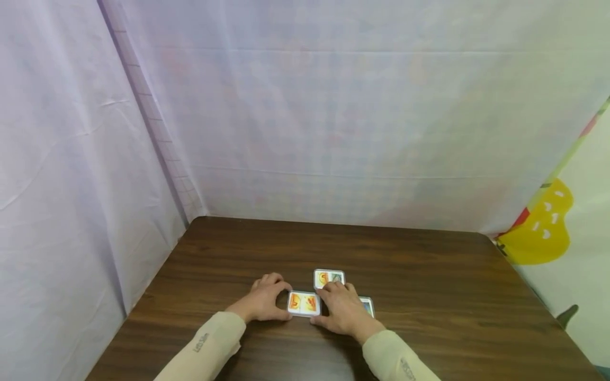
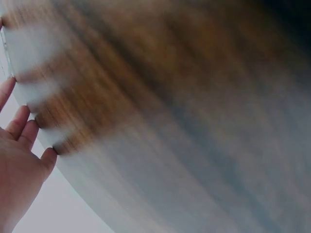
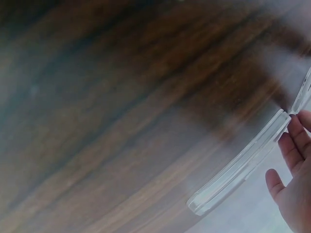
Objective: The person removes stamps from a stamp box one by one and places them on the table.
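Observation:
A white card in a clear rectangular frame (image 1: 304, 304), printed with two orange pictures, lies on the table between both hands. My left hand (image 1: 264, 299) holds its left end, with the thumb by the near corner and the index finger by the far one. At the other end, the thumb and fingers of my right hand (image 1: 345, 309) hold the right edge. Just beyond lies a second framed card (image 1: 329, 276) with an orange and a greenish picture, close to the right fingertips. A third framed card (image 1: 368, 306) is mostly hidden beneath the right hand.
The dark wood table (image 1: 429, 280) has rounded far corners. A pale curtain (image 1: 333, 121) hangs behind it and another white cloth (image 1: 57, 185) on the left. To the right is a cloth with a yellow printed shape (image 1: 543, 233).

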A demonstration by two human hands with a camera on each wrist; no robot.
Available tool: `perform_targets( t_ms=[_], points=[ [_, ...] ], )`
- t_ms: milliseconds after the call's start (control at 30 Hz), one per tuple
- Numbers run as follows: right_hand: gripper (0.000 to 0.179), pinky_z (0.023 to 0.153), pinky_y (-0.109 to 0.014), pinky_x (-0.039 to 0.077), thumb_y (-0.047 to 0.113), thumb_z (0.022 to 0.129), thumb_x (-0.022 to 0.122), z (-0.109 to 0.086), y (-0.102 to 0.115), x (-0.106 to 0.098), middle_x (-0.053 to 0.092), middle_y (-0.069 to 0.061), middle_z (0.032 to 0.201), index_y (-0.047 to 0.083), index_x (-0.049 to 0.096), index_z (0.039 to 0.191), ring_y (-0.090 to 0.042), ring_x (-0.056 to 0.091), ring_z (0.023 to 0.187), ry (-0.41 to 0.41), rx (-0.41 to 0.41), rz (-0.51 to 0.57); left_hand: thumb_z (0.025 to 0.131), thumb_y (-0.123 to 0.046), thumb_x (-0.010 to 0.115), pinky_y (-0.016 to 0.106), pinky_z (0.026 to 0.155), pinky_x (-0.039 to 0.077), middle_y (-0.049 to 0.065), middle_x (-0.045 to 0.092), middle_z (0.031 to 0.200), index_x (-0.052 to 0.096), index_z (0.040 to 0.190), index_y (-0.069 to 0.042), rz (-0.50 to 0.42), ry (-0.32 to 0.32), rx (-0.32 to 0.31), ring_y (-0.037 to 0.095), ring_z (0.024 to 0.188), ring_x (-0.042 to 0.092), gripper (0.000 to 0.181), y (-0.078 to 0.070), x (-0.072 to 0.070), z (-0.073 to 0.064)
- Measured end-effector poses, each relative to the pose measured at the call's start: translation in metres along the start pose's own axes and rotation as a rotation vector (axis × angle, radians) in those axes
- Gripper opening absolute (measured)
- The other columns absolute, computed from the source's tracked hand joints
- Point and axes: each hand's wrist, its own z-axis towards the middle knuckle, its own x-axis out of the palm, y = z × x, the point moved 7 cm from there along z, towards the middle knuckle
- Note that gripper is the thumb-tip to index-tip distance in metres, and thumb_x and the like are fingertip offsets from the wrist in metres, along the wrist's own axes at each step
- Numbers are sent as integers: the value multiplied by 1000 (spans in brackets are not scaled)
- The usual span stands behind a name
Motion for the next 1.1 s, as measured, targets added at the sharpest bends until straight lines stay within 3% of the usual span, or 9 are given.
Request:
perform_targets(
  t_ms=[467,1100],
  points=[
    [64,94,-53,39,56,85,69,3,5,-2,61,-11,123,8,64,127,-31,54,114,-44,-62,-77,75,-37,81,57,104,30,11,46,130,60,122,-13,19,5,-10,33,123,40,56,1,3,2],
    [65,94,-56,39,56,83,71,7,0,0,60,-13,125,7,65,125,-34,54,117,-33,-53,0,73,-30,83,58,106,28,13,46,130,61,117,-13,-16,-2,-5,35,126,39,52,1,3,0]
  ],
)
